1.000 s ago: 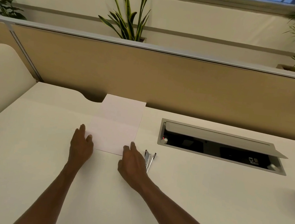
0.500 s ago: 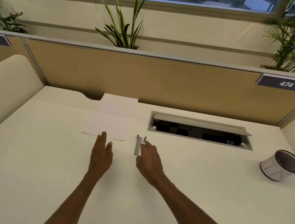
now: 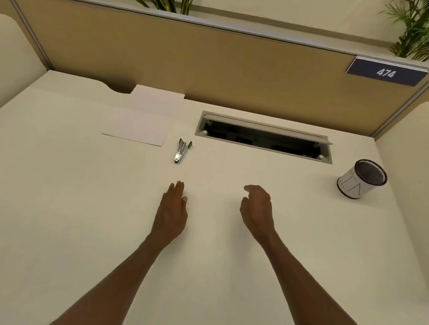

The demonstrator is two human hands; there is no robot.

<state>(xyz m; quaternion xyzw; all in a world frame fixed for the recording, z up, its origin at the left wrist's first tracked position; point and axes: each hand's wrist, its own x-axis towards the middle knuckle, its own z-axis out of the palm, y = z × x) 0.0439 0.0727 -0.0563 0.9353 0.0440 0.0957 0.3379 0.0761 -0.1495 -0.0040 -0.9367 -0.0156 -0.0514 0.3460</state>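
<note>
Left grip (image 3: 171,211), right grip (image 3: 257,212) loose; sign (image 3: 386,72) "474"

Open worktop (image 3: 42,209) is being left across the near side.
Bare surface is being offered between the left hand (image 3: 171,211) and the pens (image 3: 181,150), and from the right hand (image 3: 255,212) to the cup (image 3: 362,179). Farther reach is being narrowed by the paper (image 3: 140,124) and the open cable hatch (image 3: 264,138), closed off by the partition (image 3: 219,64) behind, and walled in by rounded screens (image 3: 422,159) at the sides.
</note>
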